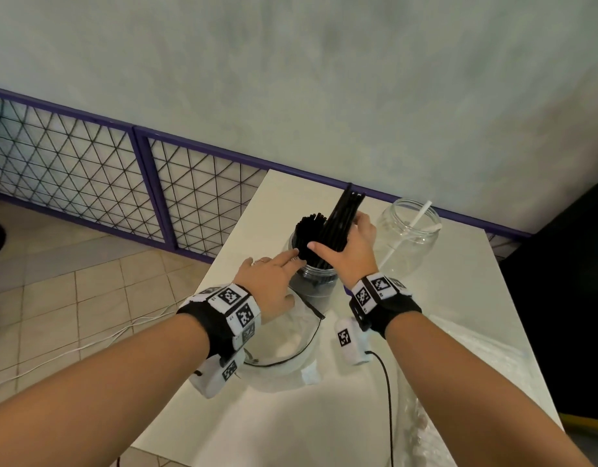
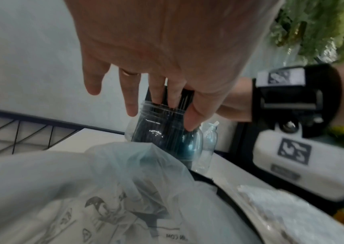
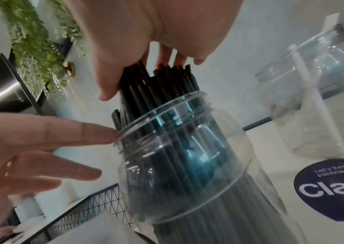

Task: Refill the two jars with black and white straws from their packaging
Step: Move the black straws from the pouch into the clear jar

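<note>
A clear jar [image 1: 316, 284] packed with black straws stands mid-table. My right hand [image 1: 344, 244] grips a bundle of black straws [image 1: 343, 214] that leans over the jar's mouth, lower ends inside; the right wrist view shows the bundle [image 3: 156, 82] entering the jar [image 3: 187, 165]. My left hand [image 1: 280, 264] is open, straight fingers touching the jar's rim [image 2: 162, 105]. A second clear jar [image 1: 408, 237] at the right holds one white straw [image 1: 420, 215]. A crumpled plastic bag [image 1: 290, 335] lies under my left wrist.
Crinkled clear packaging [image 1: 476, 365] lies at the table's right front. The white table [image 1: 250, 416] ends close on the left above a tiled floor with white cables [image 1: 88, 345]. A purple-framed mesh fence [image 1: 88, 156] runs behind. A black cable [image 1: 388, 399] trails over the table.
</note>
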